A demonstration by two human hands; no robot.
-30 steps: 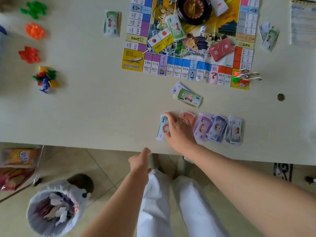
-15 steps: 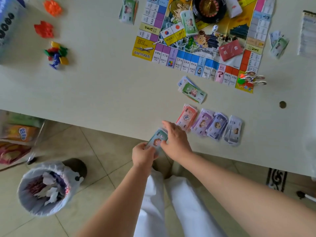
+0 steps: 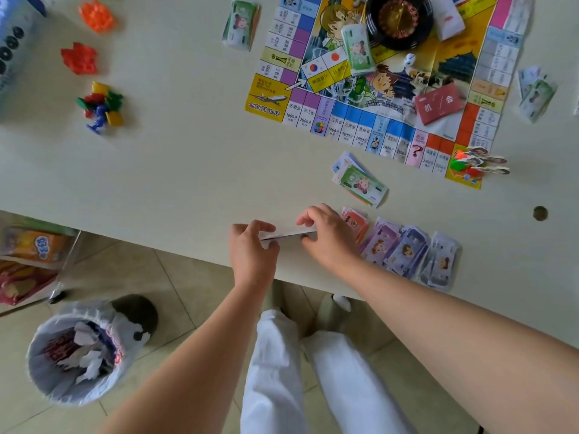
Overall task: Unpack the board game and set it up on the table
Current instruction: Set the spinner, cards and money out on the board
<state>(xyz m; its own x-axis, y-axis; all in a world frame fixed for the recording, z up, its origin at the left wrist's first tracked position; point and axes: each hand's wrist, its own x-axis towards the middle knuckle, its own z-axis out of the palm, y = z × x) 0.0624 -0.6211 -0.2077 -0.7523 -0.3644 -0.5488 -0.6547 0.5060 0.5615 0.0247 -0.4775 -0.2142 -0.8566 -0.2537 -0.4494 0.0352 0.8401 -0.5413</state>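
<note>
Since the earlier frame the stack of play money [image 3: 288, 234] has been brought from the table's edge over the table [image 3: 163, 170] and turned edge-on. It is pinched at one end by the left hand [image 3: 252, 249] and at the other by the right hand [image 3: 327, 236], both with curled fingers. Just to its right a row of money piles [image 3: 398, 249] is laid; the game board [image 3: 388, 98] is spread farther up.

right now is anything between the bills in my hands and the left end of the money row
Nothing visible. The left hand and right hand hold the bill stack just left of the red stack; only the right hand sits between them.
</note>
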